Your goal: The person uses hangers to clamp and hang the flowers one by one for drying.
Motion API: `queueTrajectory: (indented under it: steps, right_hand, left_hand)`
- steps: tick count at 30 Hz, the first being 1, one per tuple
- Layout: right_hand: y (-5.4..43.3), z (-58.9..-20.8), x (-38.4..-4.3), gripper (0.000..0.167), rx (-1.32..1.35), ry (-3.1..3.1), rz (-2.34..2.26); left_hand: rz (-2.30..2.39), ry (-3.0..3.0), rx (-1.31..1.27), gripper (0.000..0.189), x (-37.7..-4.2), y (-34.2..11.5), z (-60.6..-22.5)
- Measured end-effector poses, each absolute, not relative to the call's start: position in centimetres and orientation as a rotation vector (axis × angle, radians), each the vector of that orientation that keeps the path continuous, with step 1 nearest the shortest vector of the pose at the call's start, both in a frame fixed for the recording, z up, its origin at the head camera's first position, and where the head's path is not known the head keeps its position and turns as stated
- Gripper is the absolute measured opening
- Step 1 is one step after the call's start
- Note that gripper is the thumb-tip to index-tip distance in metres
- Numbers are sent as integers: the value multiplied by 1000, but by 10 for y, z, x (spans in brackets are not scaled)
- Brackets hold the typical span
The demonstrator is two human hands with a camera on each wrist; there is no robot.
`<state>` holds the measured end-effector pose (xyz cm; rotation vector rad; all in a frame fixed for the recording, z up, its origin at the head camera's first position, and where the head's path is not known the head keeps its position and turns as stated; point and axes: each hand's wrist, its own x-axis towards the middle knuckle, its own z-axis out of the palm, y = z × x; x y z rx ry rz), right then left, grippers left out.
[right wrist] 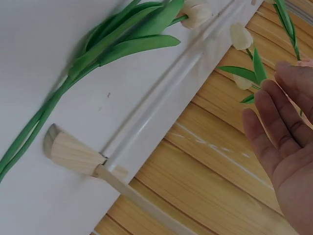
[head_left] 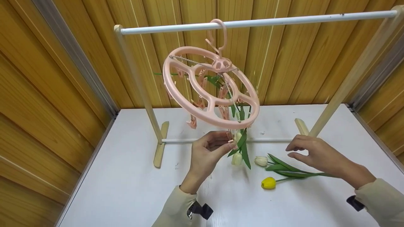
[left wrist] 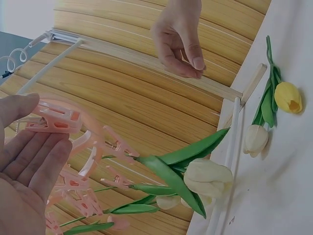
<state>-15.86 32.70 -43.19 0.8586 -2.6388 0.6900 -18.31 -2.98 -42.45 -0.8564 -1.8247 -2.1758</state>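
Observation:
My left hand [head_left: 203, 157] pinches a pink clothespin [left wrist: 61, 120] between thumb and fingers, below the ring of a pink round clip hanger [head_left: 210, 110]. The left wrist view shows nothing between that clothespin's jaws. Beside it, several tulips hang flower-down from other clips, among them a white tulip [left wrist: 208, 178] with green leaves. My right hand [head_left: 315, 154] hovers over the stems of two tulips on the table, fingers loosely bent and holding nothing. One is a white tulip [head_left: 261, 161], the other a yellow tulip [head_left: 268, 183].
The hanger hooks over a white rail [head_left: 284, 21] on a rack with wooden posts [head_left: 350, 72]. A low white crossbar [head_left: 271, 140] joins its wooden feet [head_left: 160, 148]. The rack stands on a white table [head_left: 126, 189] before yellow wood-slat walls [head_left: 303, 63].

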Motion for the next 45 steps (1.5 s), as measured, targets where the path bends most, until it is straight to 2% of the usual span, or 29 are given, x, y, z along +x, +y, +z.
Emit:
queueTrajectory:
  steps: [21,33,45]
  right_hand:
    - [375,-469,-157,30,738,-2748,732]
    - [405,-492,-152,19,714,-2829,800]
    - [423,-510,-148,21,656,-2900,854]
  left_hand:
    - [-2177,-1829,-864,27,-184,-30,-424]
    - [-2166,-1850,-842,28,-182,-30,-425]
    - [-2166,-1846,-841,28,-183,-29,-425]
